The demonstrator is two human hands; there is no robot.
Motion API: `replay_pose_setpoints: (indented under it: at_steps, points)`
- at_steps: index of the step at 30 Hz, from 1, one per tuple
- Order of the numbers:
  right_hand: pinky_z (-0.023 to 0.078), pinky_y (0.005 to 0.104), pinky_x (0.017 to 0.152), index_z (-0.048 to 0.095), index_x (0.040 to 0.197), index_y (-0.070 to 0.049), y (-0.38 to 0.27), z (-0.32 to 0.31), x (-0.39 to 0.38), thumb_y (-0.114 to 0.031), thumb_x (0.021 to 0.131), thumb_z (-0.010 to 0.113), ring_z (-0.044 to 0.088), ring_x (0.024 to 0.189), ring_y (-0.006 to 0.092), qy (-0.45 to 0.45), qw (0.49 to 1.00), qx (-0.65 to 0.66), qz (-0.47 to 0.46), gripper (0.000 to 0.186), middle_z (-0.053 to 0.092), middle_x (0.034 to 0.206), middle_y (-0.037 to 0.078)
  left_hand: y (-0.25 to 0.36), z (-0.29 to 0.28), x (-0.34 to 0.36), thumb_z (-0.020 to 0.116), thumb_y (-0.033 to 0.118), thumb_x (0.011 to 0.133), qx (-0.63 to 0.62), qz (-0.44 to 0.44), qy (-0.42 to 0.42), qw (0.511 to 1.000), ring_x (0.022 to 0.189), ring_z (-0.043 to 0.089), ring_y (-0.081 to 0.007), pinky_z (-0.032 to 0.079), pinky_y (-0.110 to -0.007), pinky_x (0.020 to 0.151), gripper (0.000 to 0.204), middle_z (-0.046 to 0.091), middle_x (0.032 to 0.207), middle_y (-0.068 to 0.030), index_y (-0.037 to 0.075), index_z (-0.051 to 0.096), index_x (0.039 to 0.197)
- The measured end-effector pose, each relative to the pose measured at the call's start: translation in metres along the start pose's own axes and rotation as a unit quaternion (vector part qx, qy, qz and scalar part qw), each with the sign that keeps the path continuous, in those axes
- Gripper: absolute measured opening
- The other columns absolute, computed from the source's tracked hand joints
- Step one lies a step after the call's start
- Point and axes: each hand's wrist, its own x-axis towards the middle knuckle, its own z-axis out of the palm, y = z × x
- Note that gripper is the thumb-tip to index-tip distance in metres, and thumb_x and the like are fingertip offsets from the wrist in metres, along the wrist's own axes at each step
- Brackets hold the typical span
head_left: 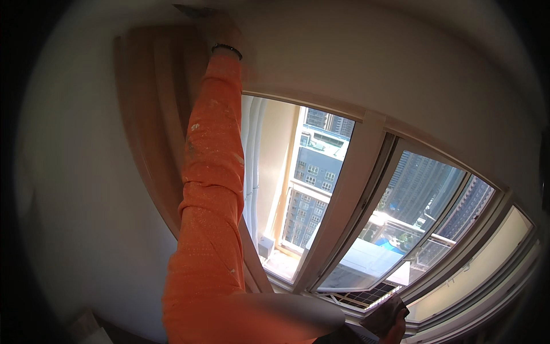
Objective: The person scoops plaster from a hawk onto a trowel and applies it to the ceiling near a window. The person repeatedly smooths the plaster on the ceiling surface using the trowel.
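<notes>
My left arm, in a paint-specked orange sleeve, reaches up to where the wall meets the ceiling. A dark beaded bracelet [227, 50] circles its wrist. My left hand [222, 28] is closed and in shadow; a putty knife [195, 10] with a dark flat blade points left from it, close to the surface overhead. Low at the right, my right hand [395, 329] grips a dark, flat, wide-bladed tool [382, 315], smeared on its face. Its handle is mostly hidden, and only part of this hand shows.
Beside the raised arm stands brown wooden trim [143, 109]. A pale wall [80, 189] fills the left. To the right is a window frame [349, 189] with an open sash [401, 212]; tall buildings show outside. A greyish blurred patch covers part of the lower middle.
</notes>
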Motion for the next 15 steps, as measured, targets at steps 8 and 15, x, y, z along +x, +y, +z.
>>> replay_pose_setpoints:
  at_steps: [8, 15]
  points:
    - [0.052, 0.0409, 0.096, 0.053, 0.140, -0.007, -0.004, -0.039, -0.015, -0.049, 0.106, 0.052, 0.061, 0.112, 0.0244, 0.015, 1.000, 0.026, 0.002, 0.054, 0.061, 0.126, 0.009, 0.000, 0.032, 0.047, 0.052, 0.060, 0.094, 0.498, 0.102, 0.033, 0.861, 0.117, 0.060, -0.0216, 0.049, -0.041, 0.093, 0.054, 0.067, 0.125, -0.0047, 0.016, 0.066, 0.123]
    - [0.052, 0.0418, 0.096, 0.052, 0.141, -0.007, -0.012, -0.098, -0.041, -0.049, 0.106, 0.052, 0.061, 0.113, 0.0250, 0.066, 0.996, 0.067, -0.012, 0.055, 0.061, 0.127, 0.010, 0.017, -0.195, -0.002, 0.044, 0.051, 0.099, 0.739, 0.227, -0.036, 0.633, 0.105, 0.057, -0.0195, 0.045, -0.037, 0.087, 0.048, 0.064, 0.116, -0.0031, 0.014, 0.064, 0.122]
